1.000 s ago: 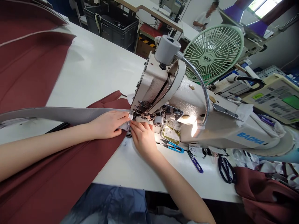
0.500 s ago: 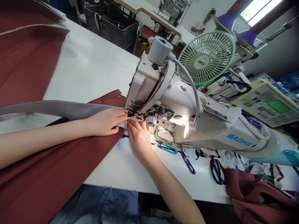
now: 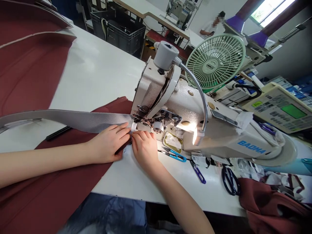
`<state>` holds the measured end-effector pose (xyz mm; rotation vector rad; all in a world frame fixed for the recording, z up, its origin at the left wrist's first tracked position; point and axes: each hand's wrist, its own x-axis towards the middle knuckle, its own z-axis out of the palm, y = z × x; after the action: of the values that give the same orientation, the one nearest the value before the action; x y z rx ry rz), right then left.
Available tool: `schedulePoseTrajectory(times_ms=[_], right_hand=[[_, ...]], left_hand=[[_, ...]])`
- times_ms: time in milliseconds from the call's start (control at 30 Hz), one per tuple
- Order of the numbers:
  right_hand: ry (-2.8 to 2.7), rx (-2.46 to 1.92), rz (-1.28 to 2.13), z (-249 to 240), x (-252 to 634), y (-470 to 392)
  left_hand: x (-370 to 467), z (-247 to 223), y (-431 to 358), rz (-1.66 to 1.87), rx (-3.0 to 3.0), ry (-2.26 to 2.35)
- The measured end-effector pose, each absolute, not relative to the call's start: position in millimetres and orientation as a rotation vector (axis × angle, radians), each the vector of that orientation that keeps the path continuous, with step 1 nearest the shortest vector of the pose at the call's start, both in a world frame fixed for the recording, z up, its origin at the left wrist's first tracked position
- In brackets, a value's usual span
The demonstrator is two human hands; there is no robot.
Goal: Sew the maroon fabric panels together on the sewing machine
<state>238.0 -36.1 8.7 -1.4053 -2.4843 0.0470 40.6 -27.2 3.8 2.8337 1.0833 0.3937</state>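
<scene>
A grey fabric strip (image 3: 80, 120) lies over a maroon fabric piece (image 3: 60, 185) and runs to the needle area of the sewing machine (image 3: 158, 97). My left hand (image 3: 109, 143) rests on both, fingers stretched along the lower edge of the strip and thumb apart below. Just right of it, my right hand (image 3: 145, 148) has its fingers bent and close together at the fabric's edge, in front of the presser foot. Its fingertips are partly hidden under the machine head, where a small white piece (image 3: 134, 126) shows.
Beside the right hand lie a small tin tray (image 3: 173, 141), blue thread snips (image 3: 177, 156), purple snips (image 3: 198, 173) and dark-handled scissors (image 3: 230, 181). A green fan (image 3: 214, 61) and control panel (image 3: 282, 107) stand behind. Another person (image 3: 211, 29) sits far back.
My left hand has moved down and slightly left, away from the needle area, baring more of the grey strip. The right hand stays nearly in place. The view has shifted slightly.
</scene>
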Motion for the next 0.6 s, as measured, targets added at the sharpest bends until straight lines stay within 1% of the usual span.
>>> schedulePoseTrajectory(times_ms=[167,433,600], right_hand=[[-2.530,-1.462,-0.037,5.5,238.2,-30.3],[-2.540,-1.659,-0.048,8.2,237.2,-22.8],[-2.526,-1.687,-0.072,8.1,236.4,-22.4]], left_hand=[[38.1,-1.4,-9.2,0.452,2.864,0.997],[34.9,0.9,32.9,0.430,2.845,0.841],[31.9,2.8,46.5,0.426,2.841,0.747]])
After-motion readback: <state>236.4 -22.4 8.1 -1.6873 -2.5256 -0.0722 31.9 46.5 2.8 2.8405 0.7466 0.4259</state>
